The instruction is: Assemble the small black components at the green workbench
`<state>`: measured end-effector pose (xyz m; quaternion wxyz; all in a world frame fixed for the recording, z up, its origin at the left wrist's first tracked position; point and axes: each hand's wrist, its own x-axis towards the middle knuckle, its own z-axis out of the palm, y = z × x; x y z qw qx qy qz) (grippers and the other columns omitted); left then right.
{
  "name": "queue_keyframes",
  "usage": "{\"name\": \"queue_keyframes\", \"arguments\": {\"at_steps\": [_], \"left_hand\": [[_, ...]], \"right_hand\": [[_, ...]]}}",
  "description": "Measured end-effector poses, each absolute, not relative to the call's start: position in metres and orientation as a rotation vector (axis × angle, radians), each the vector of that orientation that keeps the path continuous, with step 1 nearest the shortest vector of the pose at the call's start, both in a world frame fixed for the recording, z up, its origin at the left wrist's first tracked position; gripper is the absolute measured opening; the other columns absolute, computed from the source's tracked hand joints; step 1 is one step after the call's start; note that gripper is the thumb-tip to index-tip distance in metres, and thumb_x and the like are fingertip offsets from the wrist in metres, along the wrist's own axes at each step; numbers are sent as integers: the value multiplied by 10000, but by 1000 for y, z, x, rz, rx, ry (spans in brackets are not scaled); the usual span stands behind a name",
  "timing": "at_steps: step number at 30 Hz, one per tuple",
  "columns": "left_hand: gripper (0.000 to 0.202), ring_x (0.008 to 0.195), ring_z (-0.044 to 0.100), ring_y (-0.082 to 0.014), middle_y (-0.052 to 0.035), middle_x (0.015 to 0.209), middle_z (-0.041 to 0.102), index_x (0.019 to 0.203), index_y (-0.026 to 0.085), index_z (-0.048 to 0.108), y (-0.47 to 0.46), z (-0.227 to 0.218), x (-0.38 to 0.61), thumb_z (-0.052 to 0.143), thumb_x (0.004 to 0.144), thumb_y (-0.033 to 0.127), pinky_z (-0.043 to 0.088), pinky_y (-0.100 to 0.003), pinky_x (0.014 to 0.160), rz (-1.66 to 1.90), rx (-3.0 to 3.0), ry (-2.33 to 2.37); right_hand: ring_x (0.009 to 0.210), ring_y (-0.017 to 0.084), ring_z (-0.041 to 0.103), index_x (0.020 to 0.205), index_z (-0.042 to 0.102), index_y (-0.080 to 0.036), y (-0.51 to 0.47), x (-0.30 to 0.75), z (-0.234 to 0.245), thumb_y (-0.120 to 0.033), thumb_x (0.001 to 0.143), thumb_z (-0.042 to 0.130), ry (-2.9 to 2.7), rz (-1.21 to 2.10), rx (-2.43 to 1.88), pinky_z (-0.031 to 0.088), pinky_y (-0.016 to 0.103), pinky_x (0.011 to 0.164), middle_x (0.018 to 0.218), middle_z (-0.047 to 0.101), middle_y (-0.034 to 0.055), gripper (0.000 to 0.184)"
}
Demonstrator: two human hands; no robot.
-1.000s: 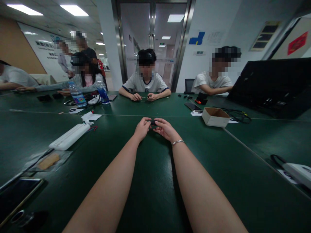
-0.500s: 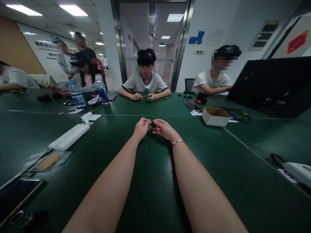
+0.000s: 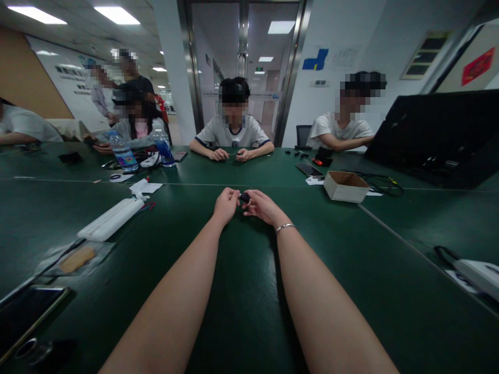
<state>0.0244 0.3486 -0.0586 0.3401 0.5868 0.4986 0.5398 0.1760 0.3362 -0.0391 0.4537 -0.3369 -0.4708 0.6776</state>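
Note:
Both arms reach out over the green table (image 3: 241, 270). Between my fingertips is a small black object (image 3: 245, 197), too small to tell its kind. My right hand (image 3: 262, 206) pinches it with the thumb and fingers, a silver bracelet (image 3: 285, 227) on that wrist. My left hand (image 3: 226, 204) is closed with thumb and fingertips together at the object's left end, where a small light-coloured bit shows. Whether the left fingers hold a separate piece is hidden.
A white power strip (image 3: 111, 219), a plastic bag (image 3: 80, 258) and a phone (image 3: 33, 309) lie left. An open box (image 3: 346, 188) and a large black monitor (image 3: 440, 140) stand right. Water bottles (image 3: 123, 152) are at the back left. A person (image 3: 233, 124) sits opposite, others around.
The hands stay in nearly the same place. The black object and the fingertips around it have shifted very slightly to the left.

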Motion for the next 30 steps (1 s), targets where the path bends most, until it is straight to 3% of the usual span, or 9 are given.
{"name": "queue_keyframes", "arguments": {"at_steps": [4, 7, 11, 14, 18, 21, 25, 30], "left_hand": [[164, 488, 483, -103, 40, 549, 551, 793, 186, 535, 350, -60, 25, 517, 868, 331, 344, -234, 521, 1417, 1527, 1302], [171, 486, 479, -100, 39, 548, 548, 786, 185, 531, 350, -60, 25, 517, 869, 333, 345, -229, 520, 1421, 1525, 1311], [166, 482, 475, -93, 42, 549, 541, 787, 182, 529, 350, -60, 24, 515, 875, 323, 339, -218, 514, 1413, 1520, 1306], [172, 482, 476, -93, 41, 553, 544, 792, 180, 534, 351, -60, 24, 518, 877, 329, 336, -216, 508, 1413, 1523, 1316], [176, 487, 486, -93, 42, 550, 545, 790, 179, 539, 351, -60, 24, 523, 875, 333, 342, -215, 517, 1417, 1505, 1309], [174, 484, 479, -94, 40, 552, 548, 787, 178, 538, 350, -60, 24, 513, 878, 325, 342, -220, 519, 1421, 1521, 1320], [166, 492, 475, -97, 39, 554, 546, 781, 180, 528, 348, -58, 24, 504, 883, 308, 340, -224, 525, 1420, 1525, 1344], [169, 498, 480, -102, 38, 562, 551, 787, 183, 531, 347, -58, 24, 505, 884, 319, 343, -230, 525, 1403, 1527, 1345]], "right_hand": [[460, 29, 482, 1137, 388, -306, 336, 177, -39, -166, 741, 745, -1172, 1593, -809, 617, 323, 598, 864, 521, -71, 551], [409, 19, 418, 1123, 403, -285, 335, 176, -38, -251, 799, 692, -1203, 1623, -862, 593, 268, 502, 800, 494, -75, 435], [440, 32, 472, 1134, 368, -309, 335, 175, -36, -171, 741, 720, -1206, 1591, -864, 593, 259, 500, 811, 493, -86, 545], [416, 37, 445, 1110, 386, -278, 334, 175, -35, -253, 823, 665, -1179, 1649, -905, 589, 265, 481, 765, 502, -76, 400], [441, 34, 468, 1107, 386, -291, 334, 176, -34, -149, 759, 717, -1162, 1627, -864, 614, 301, 547, 795, 517, -85, 501], [418, 32, 427, 1066, 420, -252, 335, 176, -35, -263, 833, 672, -1157, 1672, -901, 605, 287, 526, 745, 515, -74, 343], [420, 26, 424, 1075, 414, -261, 335, 175, -35, -190, 829, 667, -1152, 1635, -873, 615, 303, 572, 754, 512, -86, 360], [400, 27, 406, 1017, 447, -223, 335, 175, -35, -233, 897, 609, -1151, 1678, -912, 608, 293, 556, 713, 512, -67, 201]]}}
